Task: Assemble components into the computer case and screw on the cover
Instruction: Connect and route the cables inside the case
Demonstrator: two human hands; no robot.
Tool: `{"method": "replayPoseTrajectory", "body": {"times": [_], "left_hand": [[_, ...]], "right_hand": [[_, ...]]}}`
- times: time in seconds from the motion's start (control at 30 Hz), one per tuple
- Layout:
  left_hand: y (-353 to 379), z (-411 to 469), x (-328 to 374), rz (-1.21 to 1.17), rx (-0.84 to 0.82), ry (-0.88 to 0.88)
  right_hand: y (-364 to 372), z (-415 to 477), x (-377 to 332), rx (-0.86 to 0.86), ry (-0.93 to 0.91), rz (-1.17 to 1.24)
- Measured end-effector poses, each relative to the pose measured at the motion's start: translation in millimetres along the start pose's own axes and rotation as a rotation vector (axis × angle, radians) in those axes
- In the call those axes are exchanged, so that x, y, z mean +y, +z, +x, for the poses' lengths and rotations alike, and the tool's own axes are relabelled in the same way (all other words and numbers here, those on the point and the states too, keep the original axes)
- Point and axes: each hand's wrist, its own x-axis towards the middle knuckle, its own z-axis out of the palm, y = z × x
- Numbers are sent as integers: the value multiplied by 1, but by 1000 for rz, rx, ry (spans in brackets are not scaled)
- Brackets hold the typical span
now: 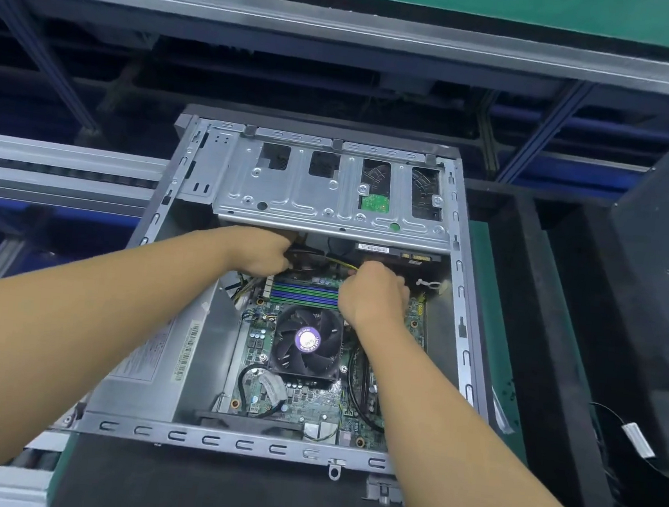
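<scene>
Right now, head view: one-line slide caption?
Open computer case: left hand and right hand grip cables under the drive cage.

One head-worn view (wide-angle, lines bowed at the edges) looks forward and down from close above into the open computer case (225, 441), which fills mid-frame.

Aluminium rail (59, 161) left — green mat (484, 276), black block (668, 244), tagged cable (639, 440) right.
</scene>
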Motion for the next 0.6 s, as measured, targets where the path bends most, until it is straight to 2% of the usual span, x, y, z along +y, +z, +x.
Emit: {"method": "replayPoseTrajectory", "body": {"times": [0.13, 0.3, 0.4, 0.53, 0.6], "left_hand": [[-2, -6, -1, 8, 19, 5], [-6, -9, -3, -60, -32, 5], [-8, -10, -5, -77, -27, 49], [-8, -11, -7, -276, -86, 157], [-9, -10, -9, -295, -113, 194]], "right_hand": [[2, 5, -6, -15, -16, -76], [4, 12, -8, -42, -7, -147], [1, 12, -7, -73, -13, -176], [-5, 11, -8, -120, -23, -135], [-6, 11, -7, -149, -35, -124]]}}
